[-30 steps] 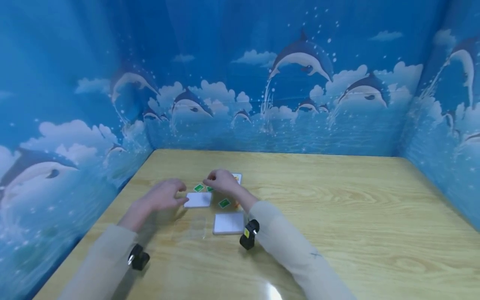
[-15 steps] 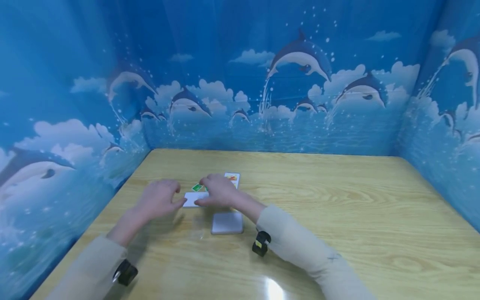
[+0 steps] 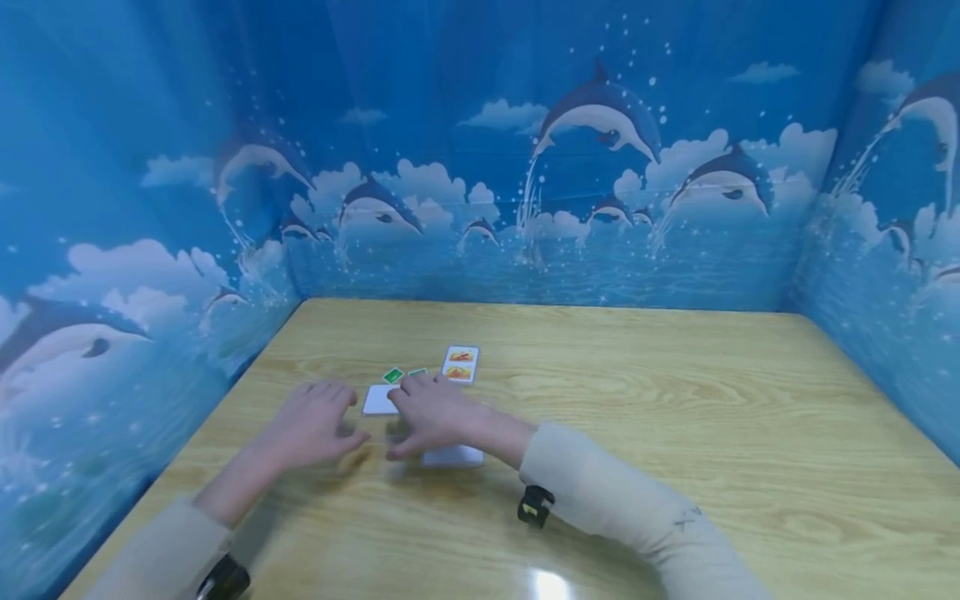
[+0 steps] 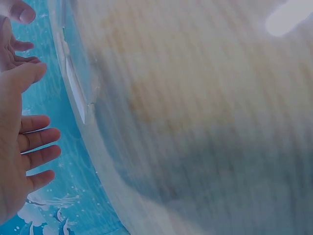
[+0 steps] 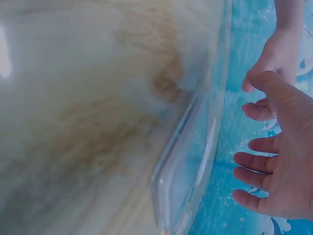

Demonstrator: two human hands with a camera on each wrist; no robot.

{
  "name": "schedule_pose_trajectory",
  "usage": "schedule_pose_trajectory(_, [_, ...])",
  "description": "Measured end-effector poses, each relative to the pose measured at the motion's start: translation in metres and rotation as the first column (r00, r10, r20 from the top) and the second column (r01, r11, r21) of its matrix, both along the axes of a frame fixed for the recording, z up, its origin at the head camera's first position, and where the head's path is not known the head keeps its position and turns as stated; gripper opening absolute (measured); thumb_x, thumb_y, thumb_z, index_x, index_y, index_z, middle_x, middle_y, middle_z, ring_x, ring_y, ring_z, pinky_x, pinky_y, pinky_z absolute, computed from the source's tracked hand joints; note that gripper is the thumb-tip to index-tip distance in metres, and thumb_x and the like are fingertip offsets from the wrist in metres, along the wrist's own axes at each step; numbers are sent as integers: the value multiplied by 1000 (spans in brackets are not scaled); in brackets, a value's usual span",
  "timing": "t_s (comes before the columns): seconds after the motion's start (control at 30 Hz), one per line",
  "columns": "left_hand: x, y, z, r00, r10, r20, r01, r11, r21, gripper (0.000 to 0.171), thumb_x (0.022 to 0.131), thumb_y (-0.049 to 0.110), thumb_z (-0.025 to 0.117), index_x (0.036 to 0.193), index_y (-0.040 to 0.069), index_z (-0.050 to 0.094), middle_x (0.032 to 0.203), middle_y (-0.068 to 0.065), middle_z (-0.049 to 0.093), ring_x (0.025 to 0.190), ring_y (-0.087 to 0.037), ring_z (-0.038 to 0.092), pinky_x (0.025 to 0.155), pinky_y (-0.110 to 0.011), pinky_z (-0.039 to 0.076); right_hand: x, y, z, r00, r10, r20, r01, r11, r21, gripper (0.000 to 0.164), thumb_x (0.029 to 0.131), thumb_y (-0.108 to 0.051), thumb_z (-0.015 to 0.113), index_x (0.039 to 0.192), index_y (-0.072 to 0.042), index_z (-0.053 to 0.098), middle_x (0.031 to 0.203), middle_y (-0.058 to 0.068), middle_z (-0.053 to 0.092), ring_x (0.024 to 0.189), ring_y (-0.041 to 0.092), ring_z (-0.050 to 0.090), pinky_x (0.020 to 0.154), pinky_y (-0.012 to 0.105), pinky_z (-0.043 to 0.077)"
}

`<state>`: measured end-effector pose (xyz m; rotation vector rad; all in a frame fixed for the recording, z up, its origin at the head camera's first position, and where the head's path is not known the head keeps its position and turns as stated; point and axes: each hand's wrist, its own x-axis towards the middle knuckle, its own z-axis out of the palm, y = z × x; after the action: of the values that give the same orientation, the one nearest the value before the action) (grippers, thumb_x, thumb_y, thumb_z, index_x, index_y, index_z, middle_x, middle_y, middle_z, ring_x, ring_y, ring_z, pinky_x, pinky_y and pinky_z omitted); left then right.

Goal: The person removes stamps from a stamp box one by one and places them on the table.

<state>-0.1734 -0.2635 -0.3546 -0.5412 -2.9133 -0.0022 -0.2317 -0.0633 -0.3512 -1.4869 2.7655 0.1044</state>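
Note:
In the head view my left hand (image 3: 315,423) hovers left of a white card stack (image 3: 377,400), fingers loosely bent and thumb apart. My right hand (image 3: 435,414) is over the gap between that stack and a nearer white stack (image 3: 453,457), partly covering both. In the wrist views both the left hand (image 4: 17,142) and the right hand (image 5: 288,161) have spread fingers, with nothing seen in them. Two small green cards (image 3: 393,375) lie behind the farther stack. A card with orange food pictures (image 3: 461,364) lies just beyond my right hand.
The wood-grain table (image 3: 675,433) stretches to the right of the cards. A blue dolphin-print curtain (image 3: 480,167) rises along its back and sides. Light glares off the table near the front (image 3: 551,583).
My right hand has come back toward me from the green cards, uncovering the food-picture card. My left hand has drawn slightly nearer. A clear, see-through piece seen earlier no longer shows between the hands.

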Motion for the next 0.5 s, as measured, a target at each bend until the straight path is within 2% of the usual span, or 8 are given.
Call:
schedule_pose_trajectory(0.13, [5,-1,-3,999,15,51,-15,1000,10,61,79,53,65,109,0,59,109,-17,59,106,-37,52,90,-56,37,6,-1,-3,1000,1,-11,-1,1000,27,82,75,-68,56,135,-14,43,124,2,51,112,18,46,89,34,41])
schedule_pose_trajectory(0.23, [8,-2,-4,994,16,110,-20,999,32,69,78,58,62,113,-1,58,112,-19,58,109,-39,51,91,-58,36,10,-3,-5,1000,9,-18,-9,999,54,79,76,-68,56,134,-16,44,118,-1,53,104,14,48,82,30,42])
schedule_pose_trajectory(0.4, [13,-1,-4,982,-18,190,9,999,45,78,72,64,63,115,-1,57,112,-17,59,108,-38,51,92,-57,36,17,-6,-8,1000,31,-2,-31,997,71,77,75,-68,57,131,-17,47,115,-3,53,100,12,47,82,30,41])
schedule_pose_trajectory(0.5, [14,0,-5,977,-38,208,31,999,36,80,71,65,64,115,-1,57,112,-17,59,108,-38,51,92,-57,36,19,-7,-12,999,44,3,-44,996,78,75,74,-68,58,128,-17,49,111,-4,53,97,11,46,81,29,40])
